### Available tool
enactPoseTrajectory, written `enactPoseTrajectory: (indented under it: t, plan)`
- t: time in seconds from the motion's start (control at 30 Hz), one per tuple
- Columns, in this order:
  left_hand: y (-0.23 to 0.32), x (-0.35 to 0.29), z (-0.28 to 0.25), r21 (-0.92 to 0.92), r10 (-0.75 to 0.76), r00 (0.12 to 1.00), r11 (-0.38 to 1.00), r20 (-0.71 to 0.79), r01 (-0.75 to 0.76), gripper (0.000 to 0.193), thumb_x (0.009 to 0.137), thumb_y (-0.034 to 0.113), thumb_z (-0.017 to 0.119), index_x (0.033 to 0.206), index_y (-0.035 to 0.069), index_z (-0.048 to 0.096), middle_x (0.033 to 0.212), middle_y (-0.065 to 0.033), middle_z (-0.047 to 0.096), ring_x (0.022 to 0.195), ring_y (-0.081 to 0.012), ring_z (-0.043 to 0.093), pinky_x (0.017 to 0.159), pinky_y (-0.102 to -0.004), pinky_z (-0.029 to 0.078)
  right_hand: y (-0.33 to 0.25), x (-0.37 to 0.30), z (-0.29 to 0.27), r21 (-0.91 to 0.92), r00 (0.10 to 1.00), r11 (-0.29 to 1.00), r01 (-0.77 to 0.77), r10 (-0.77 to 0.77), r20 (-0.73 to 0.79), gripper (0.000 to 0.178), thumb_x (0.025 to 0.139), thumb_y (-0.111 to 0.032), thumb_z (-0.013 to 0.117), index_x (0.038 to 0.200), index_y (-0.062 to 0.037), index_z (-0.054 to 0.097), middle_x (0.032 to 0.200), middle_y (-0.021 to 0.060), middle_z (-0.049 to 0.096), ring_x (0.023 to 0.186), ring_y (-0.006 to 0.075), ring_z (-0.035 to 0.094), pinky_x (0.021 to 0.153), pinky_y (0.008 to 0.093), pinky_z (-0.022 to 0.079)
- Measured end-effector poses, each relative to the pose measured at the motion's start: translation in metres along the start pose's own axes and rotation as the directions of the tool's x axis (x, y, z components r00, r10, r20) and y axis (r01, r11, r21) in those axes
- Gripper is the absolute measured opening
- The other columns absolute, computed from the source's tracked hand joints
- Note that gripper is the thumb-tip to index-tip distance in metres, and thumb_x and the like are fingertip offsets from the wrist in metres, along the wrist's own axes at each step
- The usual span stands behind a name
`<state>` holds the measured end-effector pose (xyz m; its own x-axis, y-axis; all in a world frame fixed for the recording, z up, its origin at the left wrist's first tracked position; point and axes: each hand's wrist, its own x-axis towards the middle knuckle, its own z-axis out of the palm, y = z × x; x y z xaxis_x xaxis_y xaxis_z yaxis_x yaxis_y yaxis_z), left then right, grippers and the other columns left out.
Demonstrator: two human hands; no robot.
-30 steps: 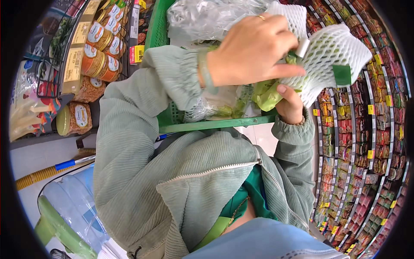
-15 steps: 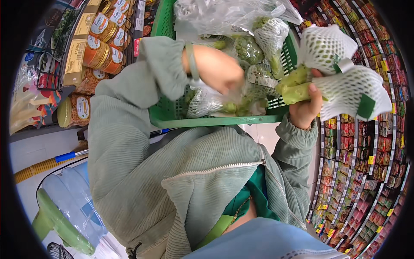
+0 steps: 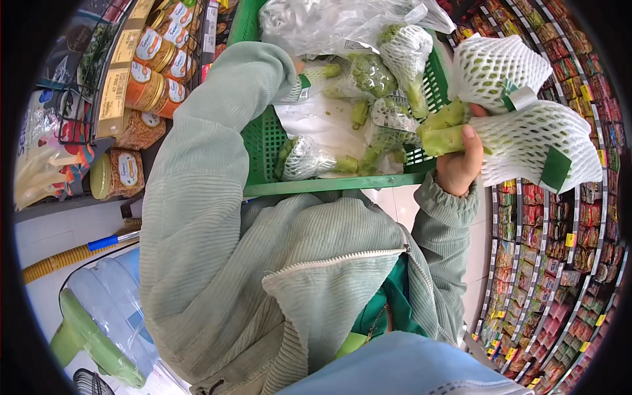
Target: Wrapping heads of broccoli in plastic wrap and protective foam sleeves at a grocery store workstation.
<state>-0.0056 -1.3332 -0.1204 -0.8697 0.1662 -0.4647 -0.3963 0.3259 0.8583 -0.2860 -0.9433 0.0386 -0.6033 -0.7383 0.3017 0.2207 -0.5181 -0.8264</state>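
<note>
My right hand [image 3: 461, 163], to the right of the crate, is closed round the thick green stems of two broccoli heads. Each broccoli [image 3: 550, 141] wears a white foam net; one carries a dark green tag. At the crate's far left, my left hand [image 3: 299, 65] is almost wholly hidden behind its green corduroy sleeve, so its fingers do not show. Nearest to it lies a netted broccoli [image 3: 316, 77]. The green plastic crate [image 3: 322, 186] also holds a netted broccoli [image 3: 309, 158] near the front, a plastic-wrapped broccoli [image 3: 373, 74] and another netted one [image 3: 405, 56].
Crumpled clear plastic [image 3: 349, 26] covers the crate's far end. Shelves with orange-lidded jars [image 3: 158, 49] stand at left, and long shelves of small packets [image 3: 526, 263] at right. A blue water bottle [image 3: 108, 289] and a yellow ribbed hose [image 3: 56, 263] are at lower left.
My left hand has moved from the crate's middle to its far left, behind the sleeve, uncovering white lining there. My right hand still holds the two broccoli heads, nearly in place.
</note>
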Motion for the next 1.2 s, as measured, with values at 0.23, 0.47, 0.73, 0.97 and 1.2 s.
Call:
enactPoseTrajectory:
  t: [0.23, 0.47, 0.73, 0.97, 1.2]
  plan:
    - [0.185, 0.036, 0.053, 0.644, -0.560, 0.760, 0.454, -0.331, 0.615, 0.081, 0.054, 0.044, 0.079, 0.115, -0.005, 0.057, 0.111, -0.0216, 0.061, 0.103, -0.0316, 0.059, 0.087, -0.0362, 0.047, -0.005, -0.003, -0.010, -0.095, 0.998, 0.995, -0.016, 0.022, 0.063, 0.045, 0.076, -0.015, 0.061, 0.117, 0.0029, 0.054, 0.115, 0.0122, 0.054, 0.103, 0.0226, 0.054, 0.091, 0.0334, 0.043]
    - [0.234, -0.057, 0.058, -0.199, -0.155, 0.940, 0.975, -0.304, 0.097, 0.056, 0.078, 0.036, 0.066, 0.116, -0.005, 0.057, 0.109, -0.0148, 0.064, 0.093, -0.0221, 0.062, 0.084, -0.0280, 0.049, -0.006, 0.002, -0.008, -0.117, 0.981, 0.985, -0.125, 0.141, 0.136, 0.045, 0.076, -0.016, 0.062, 0.116, 0.0025, 0.055, 0.113, 0.0114, 0.055, 0.102, 0.0220, 0.054, 0.090, 0.0323, 0.043]
    - [0.311, 0.030, 0.125, -0.611, 0.524, 0.785, 0.515, -0.331, -0.602, 0.068, 0.092, 0.061, 0.035, 0.112, 0.000, 0.057, 0.100, -0.0092, 0.063, 0.095, -0.0225, 0.058, 0.089, -0.0356, 0.042, -0.004, 0.010, -0.024, -0.232, 0.701, 0.844, -0.484, 0.533, 0.474, 0.040, 0.080, -0.017, 0.059, 0.115, 0.0019, 0.054, 0.112, 0.0113, 0.059, 0.100, 0.0225, 0.058, 0.090, 0.0345, 0.045]
    - [0.331, 0.078, 0.140, -0.423, 0.524, 0.650, 0.497, -0.550, -0.758, 0.042, 0.090, 0.042, 0.059, 0.099, 0.001, 0.057, 0.087, -0.0055, 0.061, 0.079, -0.0157, 0.060, 0.079, -0.0293, 0.042, -0.015, 0.004, 0.000, 0.092, 0.934, 0.951, -0.295, 0.267, 0.236, 0.043, 0.082, -0.022, 0.056, 0.117, 0.0038, 0.051, 0.108, 0.0129, 0.060, 0.100, 0.0240, 0.058, 0.092, 0.0364, 0.045]
    - [0.327, 0.071, 0.178, -0.029, 0.309, 0.416, 0.772, -0.855, -0.635, 0.060, 0.071, 0.017, 0.081, 0.120, 0.000, 0.051, 0.108, -0.0082, 0.062, 0.094, -0.0142, 0.059, 0.079, -0.0272, 0.048, -0.015, 0.011, 0.000, -0.012, 0.866, 0.909, -0.417, 0.401, 0.298, 0.030, 0.085, -0.022, 0.057, 0.102, 0.0021, 0.061, 0.094, 0.0082, 0.064, 0.086, 0.0186, 0.061, 0.079, 0.0313, 0.048]
